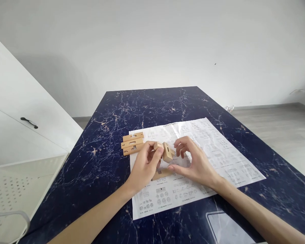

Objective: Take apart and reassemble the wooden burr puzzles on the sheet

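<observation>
Between thumb and fingers, my left hand (144,166) pinches a joined pair of notched wooden puzzle pieces (168,152), held above a printed sheet (198,135). Just to their right is my right hand (193,162), its fingers curved and apart with nothing between them. Another wooden piece (160,174) lies on the sheet under the hands, partly covered by them. To the left, wooden bars marked 1 (134,136), 2 (128,144) and 3 (132,150) lie side by side at the sheet's left edge. My left fingers hide part of the held pieces.
The sheet with small diagrams lies on a dark blue marble-patterned table (142,105). Near the front edge, below my right forearm, is a flat pale rectangular object with a dark rim (226,227). A white perforated chair (12,186) and a cabinet (27,91) stand left.
</observation>
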The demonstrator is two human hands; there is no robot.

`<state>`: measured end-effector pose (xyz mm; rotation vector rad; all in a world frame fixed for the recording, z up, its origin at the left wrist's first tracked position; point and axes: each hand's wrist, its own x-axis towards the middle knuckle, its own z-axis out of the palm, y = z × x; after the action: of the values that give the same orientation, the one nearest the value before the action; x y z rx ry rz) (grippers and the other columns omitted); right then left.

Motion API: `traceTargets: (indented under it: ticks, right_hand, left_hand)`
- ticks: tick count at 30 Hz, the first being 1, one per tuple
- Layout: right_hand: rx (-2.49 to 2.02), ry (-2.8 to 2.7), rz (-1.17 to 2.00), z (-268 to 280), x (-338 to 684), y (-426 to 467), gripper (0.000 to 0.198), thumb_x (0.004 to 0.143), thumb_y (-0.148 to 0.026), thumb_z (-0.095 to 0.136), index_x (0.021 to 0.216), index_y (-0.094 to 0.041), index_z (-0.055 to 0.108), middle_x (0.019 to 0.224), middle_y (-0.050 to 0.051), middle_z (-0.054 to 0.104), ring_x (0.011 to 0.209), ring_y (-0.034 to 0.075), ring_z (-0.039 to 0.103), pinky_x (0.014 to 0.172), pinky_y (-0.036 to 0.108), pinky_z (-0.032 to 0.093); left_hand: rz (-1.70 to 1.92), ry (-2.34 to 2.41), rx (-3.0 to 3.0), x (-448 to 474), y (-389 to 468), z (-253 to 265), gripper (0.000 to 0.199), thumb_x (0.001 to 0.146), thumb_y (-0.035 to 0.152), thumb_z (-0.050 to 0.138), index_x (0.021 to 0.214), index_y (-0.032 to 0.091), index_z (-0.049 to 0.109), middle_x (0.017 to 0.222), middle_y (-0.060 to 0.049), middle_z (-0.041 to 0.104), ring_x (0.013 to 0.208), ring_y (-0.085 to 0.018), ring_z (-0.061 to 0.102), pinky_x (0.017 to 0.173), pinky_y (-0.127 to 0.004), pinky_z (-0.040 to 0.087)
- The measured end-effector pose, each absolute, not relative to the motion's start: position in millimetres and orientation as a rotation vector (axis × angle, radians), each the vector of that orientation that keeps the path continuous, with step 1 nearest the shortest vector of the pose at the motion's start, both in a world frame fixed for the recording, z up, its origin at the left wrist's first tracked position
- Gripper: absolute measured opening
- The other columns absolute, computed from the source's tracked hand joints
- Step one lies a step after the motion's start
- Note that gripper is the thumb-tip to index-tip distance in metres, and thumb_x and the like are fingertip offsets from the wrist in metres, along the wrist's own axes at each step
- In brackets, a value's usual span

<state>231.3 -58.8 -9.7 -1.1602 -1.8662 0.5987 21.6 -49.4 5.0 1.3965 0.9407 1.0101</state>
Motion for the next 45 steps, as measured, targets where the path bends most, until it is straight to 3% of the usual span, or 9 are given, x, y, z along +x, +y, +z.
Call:
traceTargets:
  ticks: [2,4,11,20,29,36,42,45]
  right_hand:
    - [-1.111,-1.881,0.653,-8,231,-58,0.062,0.089,-0.057,0.082,0.133,-0.025,0.055,0.128,0.013,0.063,0.092,0.023,0.067,0.077,0.040,0.060]
    - [-1.096,-1.936,0.725,-7,231,-58,0.064,0.091,-0.056,0.080,0.141,-0.026,0.055,0.132,0.013,0.064,0.097,0.025,0.068,0.084,0.044,0.061]
    - [-1.098,-2.018,0.910,-2,233,-58,0.061,0.091,-0.055,0.079,0.141,-0.024,0.061,0.129,0.013,0.072,0.108,0.030,0.072,0.094,0.051,0.062]
    - [-1.123,-1.922,0.975,0,225,-59,0.060,0.092,-0.055,0.078,0.140,-0.023,0.063,0.137,0.014,0.073,0.121,0.035,0.071,0.098,0.051,0.061]
    - [-1.123,-1.857,0.974,-2,221,-63,0.059,0.094,-0.051,0.078,0.143,-0.025,0.057,0.135,0.014,0.072,0.118,0.034,0.071,0.100,0.056,0.060]
    - [-1.098,-1.914,0.740,-5,224,-62,0.051,0.099,-0.044,0.073,0.143,-0.028,0.052,0.143,0.013,0.065,0.121,0.030,0.068,0.103,0.053,0.058]
    - [-1.017,-1.757,1.004,-6,227,-58,0.061,0.097,-0.050,0.074,0.148,-0.026,0.050,0.145,0.015,0.064,0.127,0.031,0.066,0.103,0.051,0.059]
    - [-0.964,-1.646,1.194,-3,230,-55,0.050,0.105,-0.056,0.059,0.143,-0.023,0.053,0.121,0.012,0.073,0.108,0.026,0.073,0.092,0.046,0.062]
  left_hand:
    - [0.969,0.939,1.447,21,-51,4,0.035,0.106,0.055,0.059,0.100,0.021,0.054,0.079,0.004,0.053,0.063,-0.010,0.047,0.059,-0.024,0.042]
    - [0.945,0.947,1.513,20,-53,4,0.033,0.107,0.053,0.058,0.100,0.021,0.055,0.082,0.002,0.056,0.067,-0.011,0.051,0.062,-0.025,0.044]
    - [0.901,0.906,1.682,17,-52,6,0.027,0.107,0.048,0.059,0.103,0.021,0.059,0.089,-0.001,0.066,0.079,-0.017,0.063,0.071,-0.030,0.049]
    - [0.957,1.013,1.674,17,-51,5,0.032,0.106,0.052,0.060,0.098,0.021,0.061,0.088,-0.002,0.066,0.077,-0.017,0.064,0.069,-0.030,0.049]
    - [0.983,1.017,1.613,20,-51,7,0.031,0.105,0.051,0.061,0.097,0.021,0.058,0.091,-0.002,0.064,0.081,-0.016,0.063,0.075,-0.030,0.052]
    - [1.019,1.015,1.507,20,-51,6,0.032,0.104,0.051,0.063,0.095,0.021,0.053,0.085,0.001,0.058,0.070,-0.012,0.054,0.063,-0.024,0.045]
    - [1.017,0.911,1.467,19,-50,8,0.030,0.106,0.049,0.061,0.098,0.021,0.054,0.083,0.004,0.055,0.064,-0.009,0.052,0.062,-0.024,0.046]
    - [1.059,0.857,1.436,17,-47,8,0.030,0.107,0.050,0.059,0.101,0.021,0.054,0.087,0.003,0.058,0.063,-0.008,0.053,0.063,-0.025,0.046]
